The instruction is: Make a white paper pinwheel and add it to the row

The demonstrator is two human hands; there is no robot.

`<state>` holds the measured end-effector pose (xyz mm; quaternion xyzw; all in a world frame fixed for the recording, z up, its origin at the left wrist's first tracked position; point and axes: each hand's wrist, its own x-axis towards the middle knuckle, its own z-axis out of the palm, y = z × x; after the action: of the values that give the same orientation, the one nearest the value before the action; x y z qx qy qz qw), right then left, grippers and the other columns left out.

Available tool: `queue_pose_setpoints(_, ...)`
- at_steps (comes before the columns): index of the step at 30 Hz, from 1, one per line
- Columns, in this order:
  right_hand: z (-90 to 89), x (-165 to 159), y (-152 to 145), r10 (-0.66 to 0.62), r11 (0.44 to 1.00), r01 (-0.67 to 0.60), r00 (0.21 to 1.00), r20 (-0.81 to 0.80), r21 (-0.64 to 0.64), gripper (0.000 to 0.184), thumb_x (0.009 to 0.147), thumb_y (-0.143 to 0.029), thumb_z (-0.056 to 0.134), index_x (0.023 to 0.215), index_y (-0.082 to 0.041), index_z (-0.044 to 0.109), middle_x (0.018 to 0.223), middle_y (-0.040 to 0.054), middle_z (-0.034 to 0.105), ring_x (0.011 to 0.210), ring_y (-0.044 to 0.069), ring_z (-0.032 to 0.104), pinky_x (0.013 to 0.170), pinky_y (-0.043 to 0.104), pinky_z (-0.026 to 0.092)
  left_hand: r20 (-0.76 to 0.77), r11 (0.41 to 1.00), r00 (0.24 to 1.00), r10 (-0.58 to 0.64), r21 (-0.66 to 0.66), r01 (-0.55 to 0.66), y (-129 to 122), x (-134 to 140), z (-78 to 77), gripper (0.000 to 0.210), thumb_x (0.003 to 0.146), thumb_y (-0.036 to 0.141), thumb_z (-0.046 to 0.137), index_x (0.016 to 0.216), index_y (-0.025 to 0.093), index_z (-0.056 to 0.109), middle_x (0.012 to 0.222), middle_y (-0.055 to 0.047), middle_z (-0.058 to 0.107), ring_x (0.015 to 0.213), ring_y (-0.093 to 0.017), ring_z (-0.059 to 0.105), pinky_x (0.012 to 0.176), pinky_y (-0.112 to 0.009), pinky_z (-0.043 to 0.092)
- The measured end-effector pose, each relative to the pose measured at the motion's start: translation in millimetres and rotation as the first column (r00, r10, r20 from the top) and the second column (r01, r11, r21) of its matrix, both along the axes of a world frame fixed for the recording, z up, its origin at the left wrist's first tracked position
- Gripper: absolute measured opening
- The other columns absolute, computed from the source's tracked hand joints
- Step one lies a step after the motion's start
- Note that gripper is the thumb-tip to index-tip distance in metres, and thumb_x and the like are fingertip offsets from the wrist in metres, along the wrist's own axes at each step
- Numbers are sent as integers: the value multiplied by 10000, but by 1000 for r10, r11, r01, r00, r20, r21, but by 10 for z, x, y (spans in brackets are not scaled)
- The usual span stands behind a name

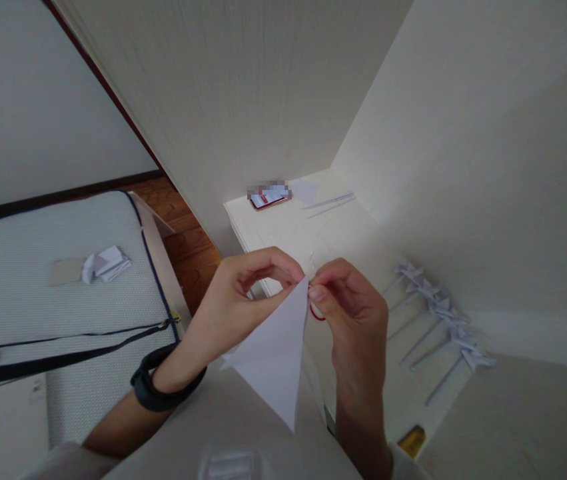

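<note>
A white sheet of paper (276,353), folded to a triangle, hangs between my hands in front of my body. My left hand (248,293), with a black band (163,387) at the wrist, pinches its upper corner. From the other side my right hand (353,300) closes thumb and forefinger at the same corner. Part of a red ring (318,315) shows just behind my right fingers; what it belongs to is hidden. Several paper pinwheels (443,310) on thin sticks lie in a row to the right of my right hand.
On the white desk (283,233) a phone (270,195) lies near the back, beside thin sticks (330,202) and a pale paper piece (306,192). A yellow object (412,441) is at the lower right. Crumpled paper (107,264) and a strap (73,357) rest on the mattress (28,260).
</note>
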<state>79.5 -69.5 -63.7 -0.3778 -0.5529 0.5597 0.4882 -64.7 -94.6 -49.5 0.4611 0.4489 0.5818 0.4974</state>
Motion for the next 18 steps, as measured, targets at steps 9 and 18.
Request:
queue_pose_setpoints(9,-602,352,454,-123,992,75,746,654,101,185,860,-348,596,948,-189,632,951,41,667,848,171,627,809,333,502,-37,995,997,73,69,-70,74,-38,-89,91,789,241,735,735,171,714,785,-51,696,748,-151,633,681,-244,508)
queue_pose_setpoints(18,-1861,659,526,146,979,95,278,949,-179,289,923,-322,597,1164,-162,603,1202,85,619,1045,217,622,894,436,528,-31,974,993,110,200,-102,89,-50,-74,69,796,148,718,744,192,731,810,-38,671,780,-138,606,697,-239,488)
